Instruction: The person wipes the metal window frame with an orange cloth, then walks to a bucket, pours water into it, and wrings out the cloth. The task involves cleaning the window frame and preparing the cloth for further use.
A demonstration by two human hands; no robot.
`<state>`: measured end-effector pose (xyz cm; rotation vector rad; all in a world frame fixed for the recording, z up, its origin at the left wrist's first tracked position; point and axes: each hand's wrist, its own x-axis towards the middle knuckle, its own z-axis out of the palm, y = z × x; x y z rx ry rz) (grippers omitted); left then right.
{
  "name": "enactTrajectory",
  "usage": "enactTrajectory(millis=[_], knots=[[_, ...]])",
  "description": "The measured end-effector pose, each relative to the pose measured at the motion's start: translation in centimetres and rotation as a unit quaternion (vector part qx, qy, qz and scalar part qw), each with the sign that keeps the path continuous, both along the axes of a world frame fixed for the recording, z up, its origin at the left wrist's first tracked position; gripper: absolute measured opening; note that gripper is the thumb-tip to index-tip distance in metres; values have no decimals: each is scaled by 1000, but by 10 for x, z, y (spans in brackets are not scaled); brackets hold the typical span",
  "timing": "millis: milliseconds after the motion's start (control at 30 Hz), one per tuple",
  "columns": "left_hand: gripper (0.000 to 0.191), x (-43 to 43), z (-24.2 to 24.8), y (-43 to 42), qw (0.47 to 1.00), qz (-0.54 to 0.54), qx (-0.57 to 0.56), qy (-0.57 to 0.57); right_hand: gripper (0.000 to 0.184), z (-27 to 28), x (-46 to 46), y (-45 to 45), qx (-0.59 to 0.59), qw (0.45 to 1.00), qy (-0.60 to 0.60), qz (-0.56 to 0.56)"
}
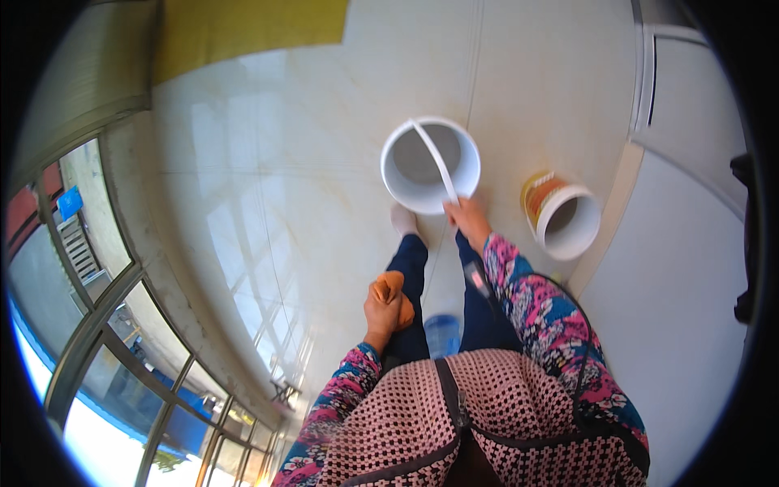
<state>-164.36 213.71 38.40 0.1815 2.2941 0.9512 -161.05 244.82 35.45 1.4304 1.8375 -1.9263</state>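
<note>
A white plastic bucket (392,176) stands before my feet, its inside grey-white at the bottom. My right hand (468,219) is closed on the near end of its white handle (435,152), which arches across the opening. Lower left, my left hand (383,310) grips a crumpled orange cloth (391,286) in front of my left leg. A second bucket (541,198), smaller, with a yellow and orange printed side and a white rim, is at the right of my right hand; its opening faces me.
A blue translucent container (442,335) is on the tiled floor between my legs. White panels (663,243) run along the right. Framed windows (140,268) line the left, and a yellow-green surface (255,30) lies at the top left.
</note>
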Motion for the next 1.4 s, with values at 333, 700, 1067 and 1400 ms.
enactTrajectory(millis=[333,700,1067,1400], knots=[[67,-55,1,-108,989,65,-127,42,33,43,55,18,-16,999,39,1],[48,-58,49,-315,949,273,-158,19,20,59,77,10,-58,992,33,-105],[57,-115,-6,-348,949,290,-112,-58,19,79,89,52,-15,961,2,-275],[41,-430,121,-146,969,212,119,42,20,131,36,109,0,919,-5,-394]])
